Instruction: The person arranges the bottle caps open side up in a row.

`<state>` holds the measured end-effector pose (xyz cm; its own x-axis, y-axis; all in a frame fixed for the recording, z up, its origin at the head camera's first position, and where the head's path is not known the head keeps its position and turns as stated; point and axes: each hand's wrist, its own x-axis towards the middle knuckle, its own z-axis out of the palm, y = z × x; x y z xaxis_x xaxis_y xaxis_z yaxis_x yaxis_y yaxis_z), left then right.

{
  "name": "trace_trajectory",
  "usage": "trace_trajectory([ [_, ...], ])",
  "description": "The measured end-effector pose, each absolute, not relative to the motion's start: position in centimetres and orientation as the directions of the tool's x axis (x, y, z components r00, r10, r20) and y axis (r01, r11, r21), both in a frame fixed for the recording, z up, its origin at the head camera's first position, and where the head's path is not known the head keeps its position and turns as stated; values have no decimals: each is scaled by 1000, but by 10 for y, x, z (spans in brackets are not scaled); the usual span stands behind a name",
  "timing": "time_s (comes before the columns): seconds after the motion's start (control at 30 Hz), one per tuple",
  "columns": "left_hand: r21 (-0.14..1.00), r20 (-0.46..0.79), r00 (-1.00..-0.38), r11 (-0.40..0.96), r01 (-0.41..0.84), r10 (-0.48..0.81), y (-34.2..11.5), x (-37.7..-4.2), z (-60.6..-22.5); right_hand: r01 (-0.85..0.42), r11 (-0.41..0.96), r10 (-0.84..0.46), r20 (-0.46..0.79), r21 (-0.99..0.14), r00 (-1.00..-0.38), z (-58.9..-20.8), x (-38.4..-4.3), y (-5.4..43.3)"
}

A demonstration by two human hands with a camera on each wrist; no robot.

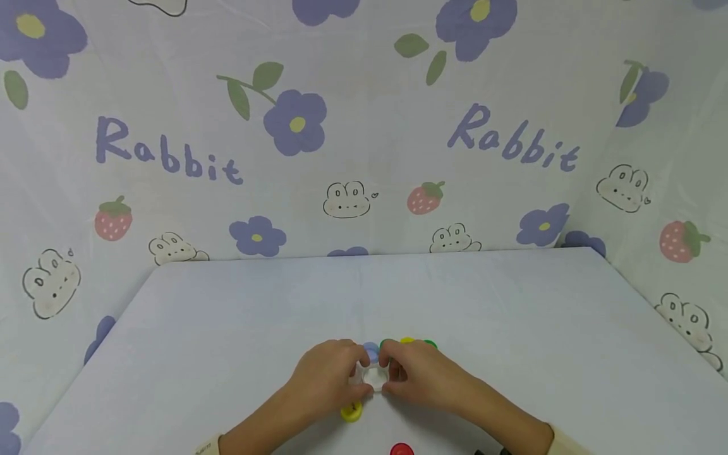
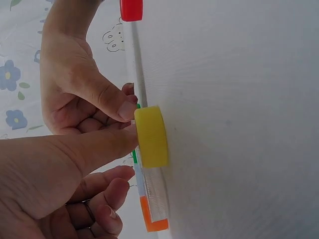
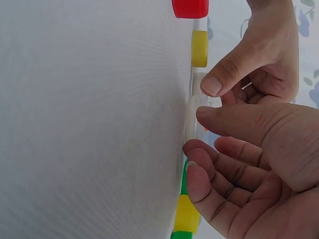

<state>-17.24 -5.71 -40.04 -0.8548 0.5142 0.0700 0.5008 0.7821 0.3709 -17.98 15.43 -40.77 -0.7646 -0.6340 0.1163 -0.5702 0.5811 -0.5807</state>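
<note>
In the head view a round white bottle cap (image 1: 375,378) lies on the table between my two hands. My left hand (image 1: 328,373) grips its left side with thumb and curled fingers. From the other side my right hand (image 1: 423,374) holds it, the thumb at the near rim and the fingers at the far one. The right wrist view shows the right thumb on the cap's pale side (image 3: 193,122). A yellow cap (image 1: 351,412) marked on top sits just below the left thumb. Directly beyond the white cap is a light blue cap (image 1: 371,351), partly covered by fingers.
Behind the right hand, another yellow cap (image 1: 407,340) and a green cap (image 1: 431,344) show. A red cap (image 1: 402,449) stands at the near edge of view, with dark objects (image 1: 505,451) to its right. An orange cap (image 2: 153,214) and a clear one (image 2: 157,191) appear in the left wrist view.
</note>
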Motion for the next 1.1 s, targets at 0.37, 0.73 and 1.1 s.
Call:
trace_trajectory([
  [0.37,375,77,-856,781,500,511,-57,-173,-401,-577,561,-639,132,-594,-758,-409,-182,154],
  [0.73,371,78,-854,781,503,514,-58,-171,-402,-586,586,-637,128,-560,-760,-408,-179,154],
  [1.1,226,-52,-825,811,539,563,-65,-155,-376,-576,623,-700,-49,-529,-713,-400,-162,139],
])
